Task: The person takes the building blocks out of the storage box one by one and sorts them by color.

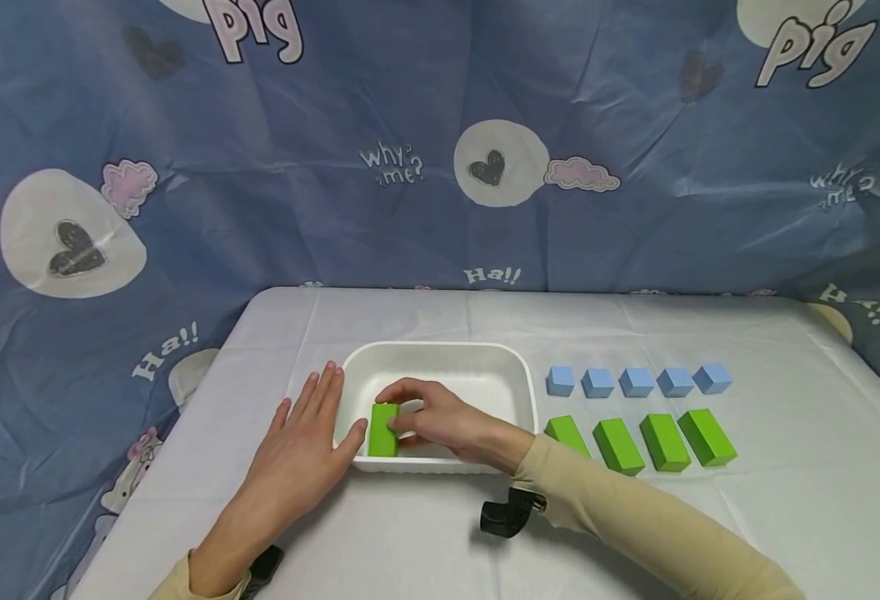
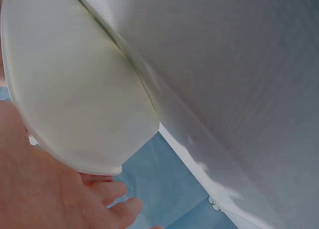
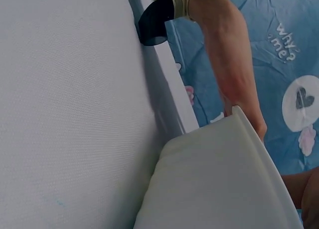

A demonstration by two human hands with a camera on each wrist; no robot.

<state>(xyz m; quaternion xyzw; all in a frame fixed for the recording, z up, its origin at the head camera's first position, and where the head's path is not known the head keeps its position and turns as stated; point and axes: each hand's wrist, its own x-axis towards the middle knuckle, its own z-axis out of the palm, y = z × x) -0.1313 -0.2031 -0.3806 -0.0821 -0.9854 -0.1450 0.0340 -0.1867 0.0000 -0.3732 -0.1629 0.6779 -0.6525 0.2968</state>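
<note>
The white tray looks light, stiff and liable to slide, so the left hand lies flat against its nine-o'clock wall, fingers straight and slightly spread. Inside, at the tray's seven o'clock, the green block seems a light, firm piece best taken by its long sides; the right hand reaches in from five o'clock, fingertips curled over and pinching it.

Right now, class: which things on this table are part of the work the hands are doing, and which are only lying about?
In the work:
right hand, holding green block
white tray, which the block is in
left hand, flat against the tray's left side

Lying about:
four green blocks right of the tray
five blue cubes behind them
</note>
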